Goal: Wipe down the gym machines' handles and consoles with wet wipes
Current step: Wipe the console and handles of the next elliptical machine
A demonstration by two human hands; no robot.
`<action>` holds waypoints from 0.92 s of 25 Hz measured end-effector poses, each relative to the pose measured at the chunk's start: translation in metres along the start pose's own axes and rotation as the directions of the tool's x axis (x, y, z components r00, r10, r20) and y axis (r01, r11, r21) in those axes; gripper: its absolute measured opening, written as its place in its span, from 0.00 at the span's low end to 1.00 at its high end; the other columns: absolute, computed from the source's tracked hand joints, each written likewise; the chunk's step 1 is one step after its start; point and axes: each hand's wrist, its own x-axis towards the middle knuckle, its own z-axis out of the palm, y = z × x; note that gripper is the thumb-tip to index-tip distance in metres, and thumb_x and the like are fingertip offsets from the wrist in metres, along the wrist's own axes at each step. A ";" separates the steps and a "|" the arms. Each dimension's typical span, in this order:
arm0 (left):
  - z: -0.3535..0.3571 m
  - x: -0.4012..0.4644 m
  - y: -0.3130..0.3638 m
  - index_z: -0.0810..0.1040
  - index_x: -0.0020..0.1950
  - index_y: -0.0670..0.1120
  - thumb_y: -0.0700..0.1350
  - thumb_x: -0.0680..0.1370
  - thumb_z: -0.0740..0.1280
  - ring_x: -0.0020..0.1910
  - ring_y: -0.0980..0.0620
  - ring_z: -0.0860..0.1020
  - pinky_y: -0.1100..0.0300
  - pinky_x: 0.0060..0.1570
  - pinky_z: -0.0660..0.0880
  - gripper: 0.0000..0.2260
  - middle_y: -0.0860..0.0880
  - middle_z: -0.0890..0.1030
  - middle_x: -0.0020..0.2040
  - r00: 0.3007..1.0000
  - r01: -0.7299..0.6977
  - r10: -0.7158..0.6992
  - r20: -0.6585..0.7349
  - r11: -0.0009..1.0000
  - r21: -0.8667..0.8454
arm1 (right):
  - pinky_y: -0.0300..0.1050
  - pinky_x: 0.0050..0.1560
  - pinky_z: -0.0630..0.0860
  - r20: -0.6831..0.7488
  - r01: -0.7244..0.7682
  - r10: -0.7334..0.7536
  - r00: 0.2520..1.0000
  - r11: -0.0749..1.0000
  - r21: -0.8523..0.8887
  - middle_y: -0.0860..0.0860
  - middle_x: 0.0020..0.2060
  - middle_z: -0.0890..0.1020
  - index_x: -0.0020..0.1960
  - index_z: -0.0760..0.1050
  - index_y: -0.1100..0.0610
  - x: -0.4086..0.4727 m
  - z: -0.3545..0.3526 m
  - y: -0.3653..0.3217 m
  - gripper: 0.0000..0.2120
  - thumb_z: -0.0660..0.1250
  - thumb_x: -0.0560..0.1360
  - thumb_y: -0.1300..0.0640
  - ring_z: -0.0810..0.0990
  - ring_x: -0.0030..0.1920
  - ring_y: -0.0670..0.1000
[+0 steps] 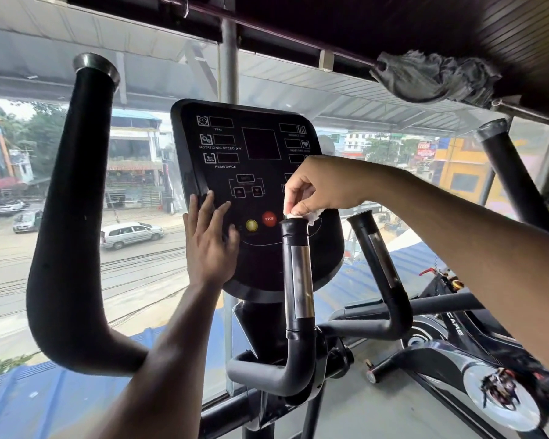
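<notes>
**Wipe on the handle tip**

Nearest me, my left hand (210,239) lies flat on the black console panel (254,172), fingers straight and spread. My right hand (317,188) pinches a crumpled white wet wipe (313,217) with curled fingers, pressing it onto the top of the black upright handle with a steel sensor strip (298,274). I read TIME, ROTATIONAL SPEED, RESISTANCE, and STOP on the red round button (269,218).
</notes>
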 end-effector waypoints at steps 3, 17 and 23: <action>0.000 0.001 -0.002 0.74 0.74 0.49 0.49 0.81 0.60 0.84 0.47 0.49 0.42 0.81 0.52 0.21 0.48 0.63 0.82 0.999 -0.027 0.027 -0.019 1.000 -0.008 | 0.40 0.52 0.81 -0.207 0.124 -0.108 0.972 0.990 0.063 0.44 0.43 0.86 0.50 0.84 0.54 -0.011 0.017 -0.017 0.04 0.73 0.77 0.62 0.85 0.45 0.42; 0.003 0.000 -0.003 0.76 0.72 0.48 0.47 0.81 0.62 0.84 0.45 0.51 0.42 0.81 0.51 0.20 0.48 0.65 0.81 0.997 -0.061 0.060 -0.039 0.998 -0.027 | 0.50 0.75 0.62 -0.127 0.345 -0.512 0.850 0.722 -0.600 0.47 0.43 0.86 0.49 0.84 0.54 -0.032 0.071 -0.010 0.14 0.61 0.81 0.52 0.83 0.52 0.51; 0.002 0.000 -0.003 0.76 0.72 0.49 0.46 0.81 0.63 0.84 0.45 0.51 0.37 0.78 0.58 0.19 0.48 0.65 0.81 0.998 -0.049 0.049 -0.037 0.999 -0.014 | 0.48 0.66 0.74 -0.323 0.174 -0.452 0.831 0.764 -0.622 0.56 0.55 0.84 0.50 0.83 0.58 -0.040 0.099 -0.013 0.13 0.59 0.82 0.57 0.77 0.60 0.55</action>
